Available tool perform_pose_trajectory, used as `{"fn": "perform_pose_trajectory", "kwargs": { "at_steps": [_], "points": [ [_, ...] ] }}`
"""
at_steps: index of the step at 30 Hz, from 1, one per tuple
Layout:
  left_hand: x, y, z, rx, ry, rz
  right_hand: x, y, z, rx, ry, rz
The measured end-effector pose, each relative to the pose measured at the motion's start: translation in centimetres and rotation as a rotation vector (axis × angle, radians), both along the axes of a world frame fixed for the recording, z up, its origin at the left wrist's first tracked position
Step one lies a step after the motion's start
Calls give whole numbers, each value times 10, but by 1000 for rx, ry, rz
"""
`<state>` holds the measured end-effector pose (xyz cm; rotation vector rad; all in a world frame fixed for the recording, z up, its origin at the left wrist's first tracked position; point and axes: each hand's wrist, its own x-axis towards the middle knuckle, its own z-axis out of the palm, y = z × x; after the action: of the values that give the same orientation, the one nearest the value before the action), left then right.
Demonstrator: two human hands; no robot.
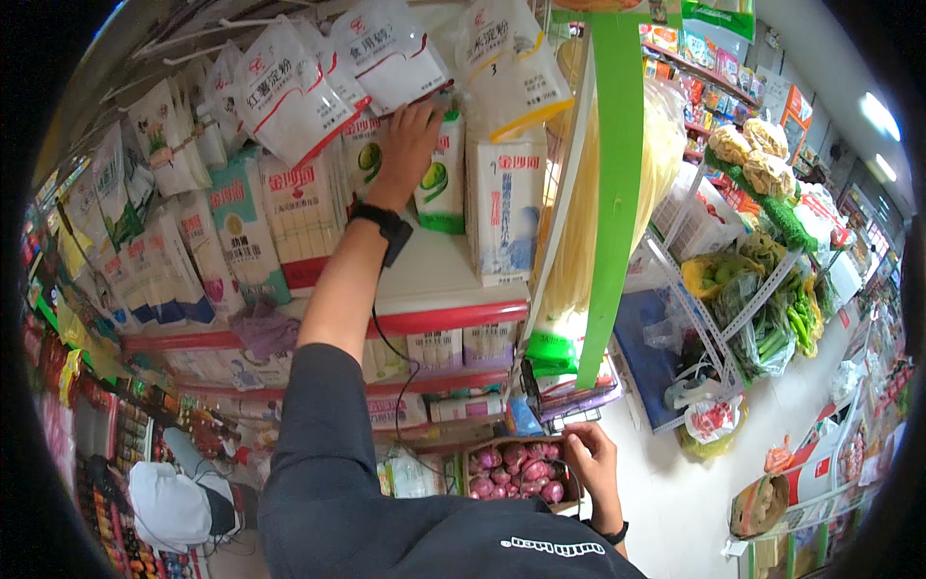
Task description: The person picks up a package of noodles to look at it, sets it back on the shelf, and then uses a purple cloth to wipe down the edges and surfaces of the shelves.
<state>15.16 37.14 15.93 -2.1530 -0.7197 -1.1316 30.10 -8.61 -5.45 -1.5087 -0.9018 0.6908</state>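
Observation:
My left hand (409,148) reaches up onto the shelf, its fingers over the top of green-and-white noodle packs (440,181); whether it grips one cannot be told. Bags of white starch (293,90) hang just above it. Left of the wrist stands a noodle pack with a red base (302,217); to the right is a white noodle pack (505,210). My right hand (595,459) hangs low beside a cardboard box of red onions (521,470), fingers bent, and nothing can be made out in it.
A purple cloth (266,329) lies at the red shelf edge (448,318). A green strip (615,181) hangs before long bagged noodles (571,239). At right stands a metal rack (694,304) with vegetables. White-covered goods (170,503) sit lower left.

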Motion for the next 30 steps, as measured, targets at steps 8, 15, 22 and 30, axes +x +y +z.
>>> {"fn": "perform_pose_trajectory", "kwargs": {
  "at_steps": [8, 15, 22, 30],
  "points": [
    [34, 22, -43, 86, -144, 206, 3, 7, -5, -17, -56, -33],
    [42, 60, -84, -169, -77, 279, 1, 12, -1, -44, -20, 8],
    [33, 32, -68, -155, 34, 207, 6, 17, -2, -25, -50, -32],
    [21, 31, -83, -376, 165, 151, 5, 36, -1, -19, -50, 19]
  ]
}}
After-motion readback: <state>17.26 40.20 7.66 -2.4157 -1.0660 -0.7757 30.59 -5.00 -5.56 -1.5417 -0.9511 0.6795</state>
